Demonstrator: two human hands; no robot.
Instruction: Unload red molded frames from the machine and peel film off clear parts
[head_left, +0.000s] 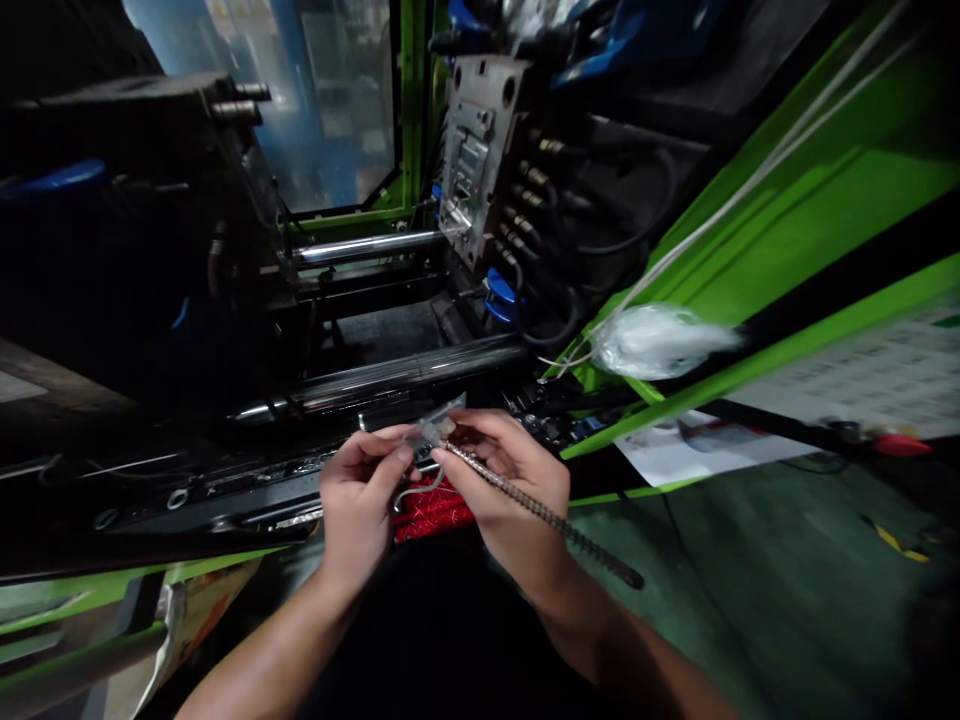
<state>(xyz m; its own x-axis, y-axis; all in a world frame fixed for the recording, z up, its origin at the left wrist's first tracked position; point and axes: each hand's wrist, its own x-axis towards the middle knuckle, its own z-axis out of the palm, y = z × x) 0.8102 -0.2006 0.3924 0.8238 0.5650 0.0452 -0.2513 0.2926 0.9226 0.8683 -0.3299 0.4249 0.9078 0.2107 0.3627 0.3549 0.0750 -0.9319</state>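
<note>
My left hand [364,487] is closed, thumb and fingers pinching the edge of a small clear plastic piece [429,432]. On the other side of that piece is my right hand [517,480], also closed. It holds a long, thin, ribbed metal rod [551,515], whose near end sticks out past the wrist toward the lower right. The rod's far tip is close to the plastic; whether they touch, I cannot tell. A thin, pale curved strand [420,488] hangs below the fingers, above something red and textured [431,512].
Ahead is a green-framed machine with a metal mould half [476,165], hoses and polished bars [390,375]. A clear plastic bag [660,340] sits on the right frame, near white cables. Beyond are paper sheets [686,447], a red knob [902,445] and green floor [750,580].
</note>
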